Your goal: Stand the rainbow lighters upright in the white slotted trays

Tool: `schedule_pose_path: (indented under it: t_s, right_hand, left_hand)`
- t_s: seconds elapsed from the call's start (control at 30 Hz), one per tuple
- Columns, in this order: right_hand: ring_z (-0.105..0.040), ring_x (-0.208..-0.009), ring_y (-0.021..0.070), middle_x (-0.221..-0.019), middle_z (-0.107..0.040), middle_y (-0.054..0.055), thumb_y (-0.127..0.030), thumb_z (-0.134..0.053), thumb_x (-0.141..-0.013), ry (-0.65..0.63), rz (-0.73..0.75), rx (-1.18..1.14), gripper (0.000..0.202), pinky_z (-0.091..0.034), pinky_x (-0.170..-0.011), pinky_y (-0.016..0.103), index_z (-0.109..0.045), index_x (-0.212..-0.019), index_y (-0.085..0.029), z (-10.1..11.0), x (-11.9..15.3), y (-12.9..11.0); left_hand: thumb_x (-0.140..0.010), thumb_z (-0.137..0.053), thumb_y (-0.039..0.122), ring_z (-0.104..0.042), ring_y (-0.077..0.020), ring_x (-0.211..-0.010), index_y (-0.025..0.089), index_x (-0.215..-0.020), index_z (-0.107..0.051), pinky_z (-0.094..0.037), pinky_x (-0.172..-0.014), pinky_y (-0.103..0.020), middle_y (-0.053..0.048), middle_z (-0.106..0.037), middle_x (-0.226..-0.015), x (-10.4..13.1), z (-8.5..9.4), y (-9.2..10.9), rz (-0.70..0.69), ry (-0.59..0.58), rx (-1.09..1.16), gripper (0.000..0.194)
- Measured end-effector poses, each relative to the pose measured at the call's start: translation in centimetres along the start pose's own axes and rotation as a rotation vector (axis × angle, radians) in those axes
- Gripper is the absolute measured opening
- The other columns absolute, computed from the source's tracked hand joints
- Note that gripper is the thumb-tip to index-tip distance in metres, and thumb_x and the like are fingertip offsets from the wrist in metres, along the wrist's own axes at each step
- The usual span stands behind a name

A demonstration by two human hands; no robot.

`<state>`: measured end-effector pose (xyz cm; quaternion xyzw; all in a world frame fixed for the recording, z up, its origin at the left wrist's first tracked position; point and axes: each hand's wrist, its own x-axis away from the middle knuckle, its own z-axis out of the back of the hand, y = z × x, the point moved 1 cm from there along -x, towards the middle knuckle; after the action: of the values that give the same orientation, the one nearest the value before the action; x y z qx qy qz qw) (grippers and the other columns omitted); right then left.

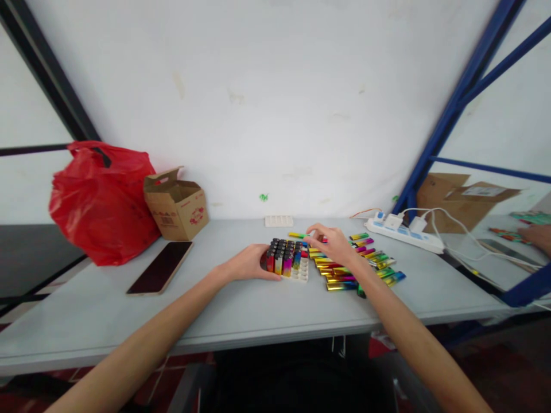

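Observation:
A white tray (299,273) with round-cornered slots stands on the table, its left part filled with rows of upright lighters (278,264) with black tops and shiny coloured bodies. My left hand (252,262) is wrapped around the left side of the filled tray, thumb at the front and fingers behind. Over the tray's back right, my right hand (330,243) is curled in a pinch. A yellow-green lighter (297,235) lies level at its fingertips and appears to be gripped by one end. To the right, a loose pile of metallic lighters (340,269) lies partly under my right wrist.
Another white tray (279,221) is at the wall. Left are a phone (160,268), an open carton (178,209) and a red plastic bag (103,201). A power strip (404,234) with cables lies right, near a blue frame (447,120). Another person's hand (538,236) shows far right.

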<state>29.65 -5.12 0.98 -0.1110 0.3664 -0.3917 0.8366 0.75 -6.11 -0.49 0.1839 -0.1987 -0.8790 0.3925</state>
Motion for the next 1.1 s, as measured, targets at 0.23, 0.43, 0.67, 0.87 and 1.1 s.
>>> schedule_pose_path:
  t_s: [0.23, 0.43, 0.67, 0.87, 1.1]
  right_hand:
    - [-0.065, -0.124, 0.0275, -0.128, -0.071, 0.020, -0.003, -0.051, -0.088, -0.120, -0.333, 0.557, 0.038, -0.044, -0.112, 0.040, -0.073, -0.118, -0.010, 6.2, 0.6, 11.3]
    - [-0.074, -0.105, 0.0324, -0.112, -0.079, 0.017, -0.011, -0.067, -0.081, -0.249, -0.409, 0.574, 0.025, -0.054, -0.097, 0.040, -0.081, -0.101, -0.015, 8.6, 2.7, 15.0]
    - [-0.072, -0.097, 0.0327, -0.099, -0.079, 0.015, -0.030, -0.067, -0.087, -0.071, -0.281, 0.442, 0.022, -0.053, -0.090, 0.040, -0.080, -0.095, -0.015, 8.1, 1.7, 14.2]
    - [-0.056, -0.059, 0.0155, -0.074, -0.069, 0.001, -0.052, -0.078, -0.079, 0.185, -0.340, -0.253, 0.044, -0.045, -0.060, 0.030, -0.077, -0.110, -0.020, 5.5, -1.0, 9.0]
    - [-0.063, -0.084, 0.0130, -0.091, -0.070, 0.000, -0.050, -0.094, -0.063, 0.354, -0.455, -1.057, 0.040, -0.051, -0.070, 0.023, -0.076, -0.088, -0.023, -1.2, -3.5, 3.1]
  left_hand:
    - [-0.066, -0.079, 0.073, -0.066, -0.0251, -0.080, 0.018, -0.098, -0.067, -0.047, -0.070, -0.032, -0.005, -0.073, -0.092, 0.0, 0.0, -0.2, 0.013, 0.010, -0.037, 0.064]
    - [-0.064, -0.079, 0.075, -0.066, -0.0256, -0.080, 0.019, -0.096, -0.067, -0.047, -0.069, -0.032, -0.005, -0.074, -0.093, 0.0, -0.1, -0.3, 0.014, 0.011, -0.040, 0.066]
    - [-0.065, -0.077, 0.077, -0.066, -0.0251, -0.081, 0.019, -0.097, -0.066, -0.046, -0.069, -0.031, -0.006, -0.073, -0.094, -0.1, -0.2, -0.3, 0.032, -0.007, -0.079, 0.068]
    - [-0.064, -0.079, 0.076, -0.067, -0.0254, -0.082, 0.019, -0.097, -0.067, -0.046, -0.071, -0.031, -0.006, -0.074, -0.095, -0.1, -0.1, -0.4, 0.015, 0.006, -0.069, 0.067]
    - [-0.066, -0.078, 0.077, -0.066, -0.0248, -0.080, 0.019, -0.097, -0.066, -0.046, -0.068, -0.031, -0.005, -0.073, -0.092, 0.0, -0.1, -0.2, 0.004, -0.003, -0.050, 0.067]
